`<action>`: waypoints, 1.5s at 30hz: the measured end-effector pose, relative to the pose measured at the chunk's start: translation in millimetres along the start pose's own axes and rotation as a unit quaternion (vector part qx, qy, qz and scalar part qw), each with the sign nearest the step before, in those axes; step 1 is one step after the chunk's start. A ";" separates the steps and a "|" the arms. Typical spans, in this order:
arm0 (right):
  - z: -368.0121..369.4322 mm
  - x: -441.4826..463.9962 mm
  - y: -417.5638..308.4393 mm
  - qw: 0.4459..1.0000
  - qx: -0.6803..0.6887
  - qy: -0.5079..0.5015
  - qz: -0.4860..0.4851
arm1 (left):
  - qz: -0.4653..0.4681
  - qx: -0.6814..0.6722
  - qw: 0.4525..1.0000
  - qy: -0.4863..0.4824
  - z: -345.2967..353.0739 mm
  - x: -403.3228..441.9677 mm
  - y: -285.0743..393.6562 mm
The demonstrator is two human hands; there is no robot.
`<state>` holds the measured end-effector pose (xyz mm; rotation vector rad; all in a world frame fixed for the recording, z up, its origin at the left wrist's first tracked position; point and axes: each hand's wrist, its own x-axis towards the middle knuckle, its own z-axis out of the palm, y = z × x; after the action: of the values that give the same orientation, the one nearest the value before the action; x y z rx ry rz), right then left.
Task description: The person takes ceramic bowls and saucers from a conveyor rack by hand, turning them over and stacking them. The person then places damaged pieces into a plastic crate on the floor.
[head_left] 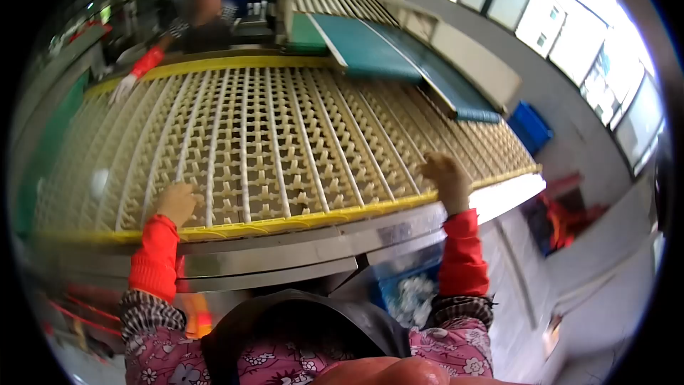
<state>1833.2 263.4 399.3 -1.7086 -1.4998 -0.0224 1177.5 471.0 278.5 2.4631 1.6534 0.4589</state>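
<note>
My left hand point(178, 203) is over the near left part of a wide roller conveyor point(263, 150), just inside its yellow edge strip point(299, 221). Its fingers are loosely bent, and nothing shows in them. Farther right, my right hand point(445, 175) hovers at the conveyor's near edge with its fingers slightly curled and blurred; I see no object in it. Whether either hand touches the rollers I cannot tell. Red sleeve covers reach both wrists. Pale toothed wheels and white rods make up the conveyor bed.
Across the conveyor, a person point(206, 18) reaches one gloved hand point(123, 89) over its far left corner. A green belt point(370, 46) meets the bed at the back right. A blue bin point(529, 127) stands beyond the right end; another blue crate point(385, 292) holds clear plastic below.
</note>
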 end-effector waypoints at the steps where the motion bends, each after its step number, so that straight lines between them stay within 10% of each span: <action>1: 27.3 9.7 -18.8 0.999 0.005 -0.048 -0.021 | -0.057 -0.021 0.998 -0.005 -16.0 -0.2 18.4; 6: 173.8 32.8 -103.2 0.967 0.028 -0.246 -0.065 | -0.053 -0.048 0.997 0.025 7.8 8.3 -10.2; 9: 203.8 31.8 -179.3 0.918 -0.014 -0.352 -0.180 | 0.116 0.069 0.984 0.115 49.5 11.9 -44.2; 13: 261.9 11.6 -184.7 0.896 -0.036 -0.354 -0.266 | -0.104 -0.063 0.989 0.083 18.7 7.5 -6.3; 19: 274.8 12.2 -183.5 0.869 -0.083 -0.379 -0.307 | -0.166 0.075 0.981 0.073 -29.9 -17.7 70.2; 20: 272.7 9.5 -182.0 0.871 -0.082 -0.372 -0.310 | -0.206 0.056 0.973 -0.082 -58.7 -12.6 89.6; 29: 288.6 17.4 -210.9 0.847 0.090 -0.341 -0.398 | -0.102 0.105 0.983 -0.115 -20.0 -6.5 104.8; 34: 312.5 40.3 -224.8 0.858 -0.025 -0.423 -0.292 | 0.202 -0.065 0.977 -0.009 -29.5 -0.3 122.3; 39: 312.1 45.2 -194.1 0.878 0.055 -0.371 -0.298 | -0.259 0.051 0.964 0.021 -67.3 -0.1 62.0; 45: 300.6 14.5 -237.8 0.827 0.061 -0.422 -0.366 | -0.192 0.035 0.979 -0.062 -54.1 15.2 74.1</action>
<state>1493.8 434.0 346.4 -0.9368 -2.6759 0.4718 1230.3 453.5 353.0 2.0872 2.0540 0.1950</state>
